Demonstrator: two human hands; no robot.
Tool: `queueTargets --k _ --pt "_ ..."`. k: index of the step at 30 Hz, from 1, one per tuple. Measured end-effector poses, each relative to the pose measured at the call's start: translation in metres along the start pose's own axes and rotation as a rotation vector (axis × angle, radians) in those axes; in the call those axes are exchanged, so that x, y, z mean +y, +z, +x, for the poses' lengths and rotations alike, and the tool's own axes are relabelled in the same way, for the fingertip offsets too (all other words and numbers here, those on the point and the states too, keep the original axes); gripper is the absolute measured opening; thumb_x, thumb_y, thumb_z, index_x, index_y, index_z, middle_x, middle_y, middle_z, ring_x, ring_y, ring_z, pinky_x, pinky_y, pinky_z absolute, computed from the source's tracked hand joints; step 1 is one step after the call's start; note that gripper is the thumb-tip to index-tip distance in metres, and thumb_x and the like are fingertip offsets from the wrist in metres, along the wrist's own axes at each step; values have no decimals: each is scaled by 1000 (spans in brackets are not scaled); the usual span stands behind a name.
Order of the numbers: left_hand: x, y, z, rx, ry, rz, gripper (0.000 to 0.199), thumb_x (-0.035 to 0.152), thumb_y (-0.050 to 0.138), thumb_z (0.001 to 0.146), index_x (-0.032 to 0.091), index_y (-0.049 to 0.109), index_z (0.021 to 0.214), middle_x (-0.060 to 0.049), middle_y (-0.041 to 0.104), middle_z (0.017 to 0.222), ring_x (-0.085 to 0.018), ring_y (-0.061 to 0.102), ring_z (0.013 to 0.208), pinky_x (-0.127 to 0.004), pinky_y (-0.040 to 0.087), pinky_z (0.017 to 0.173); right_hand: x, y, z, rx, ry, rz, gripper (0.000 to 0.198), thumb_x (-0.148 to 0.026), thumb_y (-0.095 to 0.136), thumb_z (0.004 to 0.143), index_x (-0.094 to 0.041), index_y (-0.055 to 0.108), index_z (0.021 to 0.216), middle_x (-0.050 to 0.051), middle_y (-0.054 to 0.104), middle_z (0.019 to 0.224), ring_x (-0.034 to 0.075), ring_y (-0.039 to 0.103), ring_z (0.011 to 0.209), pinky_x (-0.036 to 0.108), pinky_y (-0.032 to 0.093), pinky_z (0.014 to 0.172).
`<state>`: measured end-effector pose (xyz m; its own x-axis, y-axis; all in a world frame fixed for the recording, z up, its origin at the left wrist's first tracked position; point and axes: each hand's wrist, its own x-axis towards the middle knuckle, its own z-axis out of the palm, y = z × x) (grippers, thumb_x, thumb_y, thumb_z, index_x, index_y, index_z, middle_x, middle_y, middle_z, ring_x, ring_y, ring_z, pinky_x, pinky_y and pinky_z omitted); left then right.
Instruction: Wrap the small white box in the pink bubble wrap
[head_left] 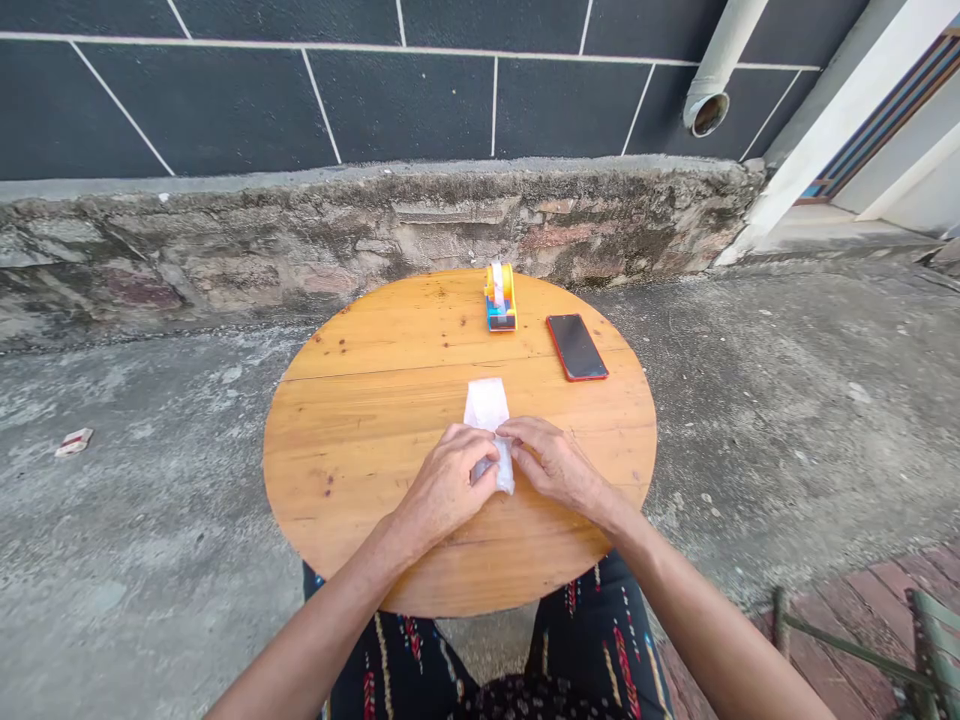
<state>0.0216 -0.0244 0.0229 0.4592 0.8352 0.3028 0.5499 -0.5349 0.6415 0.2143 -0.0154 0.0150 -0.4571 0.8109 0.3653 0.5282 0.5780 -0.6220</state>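
Note:
On the round wooden table [360, 400] lies a narrow folded strip of white, partly see-through wrap [487, 402] that looks like bubble wrap. My left hand [454, 470] curls over its near left side, with thumb and fingers closed on it. From the right, my right hand [551, 458] meets the strip with bent fingers, the fingertips pressing on its edge close to the left fingers. Both hands partly cover the wrap's middle, and whether anything lies inside its folds cannot be made out.
A yellow and blue tape dispenser [501, 298] stands near the table's far edge. Right of it lies a phone [576, 348] with a red edge. Behind the table runs a stone wall base [300, 240]. A chair [926, 640] shows at the lower right.

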Motion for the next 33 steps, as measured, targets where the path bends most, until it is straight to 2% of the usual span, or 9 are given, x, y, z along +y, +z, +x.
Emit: queueTargets --k 6,11,23,33 --pt "1 -2 1 -17 -4 12 17 6 52 77 21 61 79 -2 67 100 -20 55 102 -35 47 86 -9 -4 -18 -59 -24 -120 51 -20 57 83 -22 48 133 10 57 132 26 53 120 48 42 102" --pt "3 -3 2 -38 -12 28 18 6 50 77 21 60 76 -2 67 99 -20 55 101 -34 47 86 -14 -2 -25 -104 -9 -199 62 -29 62 82 -18 40 139 13 48 141 27 45 128 48 37 107" --pt "2 -6 4 -55 8 -10 17 6 51 78 21 60 78 -1 67 94 -19 56 97 -33 47 85 -14 6 -23 -40 -9 -215 51 -30 61 86 -21 45 134 10 58 130 26 53 118 47 43 99" --pt "-3 -5 2 -36 3 -18 17 9 53 79 21 64 84 -2 68 106 -20 57 104 -36 47 91 -16 9 -23 -57 7 -233 43 -27 60 86 -21 51 127 11 55 133 26 52 119 47 42 99"
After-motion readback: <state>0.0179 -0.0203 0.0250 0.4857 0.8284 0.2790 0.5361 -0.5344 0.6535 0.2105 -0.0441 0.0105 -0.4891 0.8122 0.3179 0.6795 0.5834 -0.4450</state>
